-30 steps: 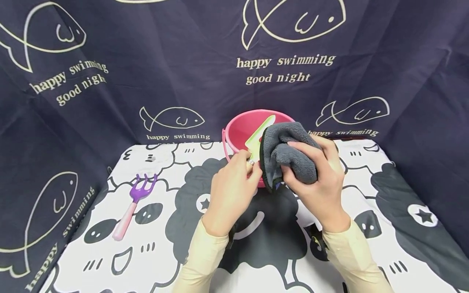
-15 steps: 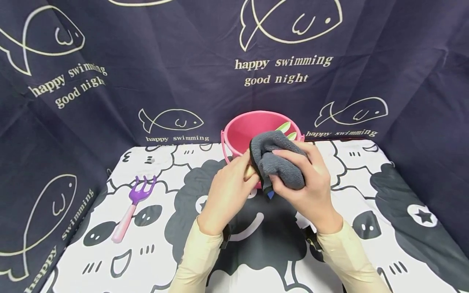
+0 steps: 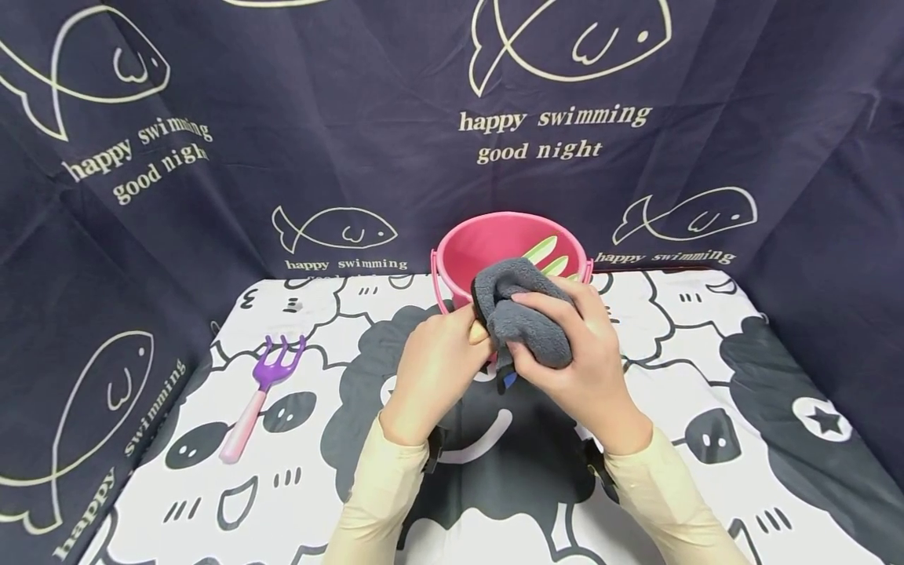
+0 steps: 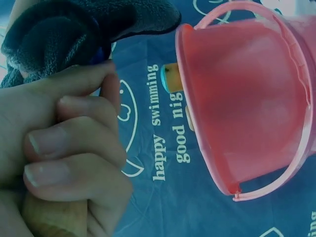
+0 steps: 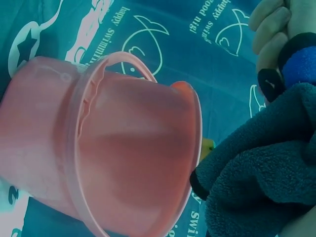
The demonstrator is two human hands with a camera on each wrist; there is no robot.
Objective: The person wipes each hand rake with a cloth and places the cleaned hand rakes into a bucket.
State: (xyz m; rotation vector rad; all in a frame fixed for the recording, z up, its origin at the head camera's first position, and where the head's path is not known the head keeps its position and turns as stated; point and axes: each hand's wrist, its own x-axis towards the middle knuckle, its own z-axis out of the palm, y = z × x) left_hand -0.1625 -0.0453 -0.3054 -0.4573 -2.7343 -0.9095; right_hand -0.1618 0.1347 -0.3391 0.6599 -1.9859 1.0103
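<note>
My left hand [image 3: 441, 361] grips a garden fork by its wooden handle [image 4: 54, 217], fingers curled round it. Green prongs [image 3: 541, 249] show beyond the grey towel [image 3: 530, 329], which hides the fork's middle. The folded, dark-edged towel is bunched in my right hand [image 3: 579, 361], wrapped against the fork close to the left fingers. A bit of blue shows at the towel's lower edge. Both hands are raised in front of the pink bucket [image 3: 466, 259] and overlap its front in the head view.
A purple fork with a pink handle [image 3: 243, 428] lies on the sheep-print cloth [image 3: 304, 502] at left. A wooden handle end [image 4: 172, 78] sticks out past the bucket's rim. Dark blue fish-print fabric [image 3: 424, 102] hangs behind and at both sides.
My right hand has slid the towel left and down along the fork toward my left hand. The green prongs now stick out to its right. My left hand keeps its grip.
</note>
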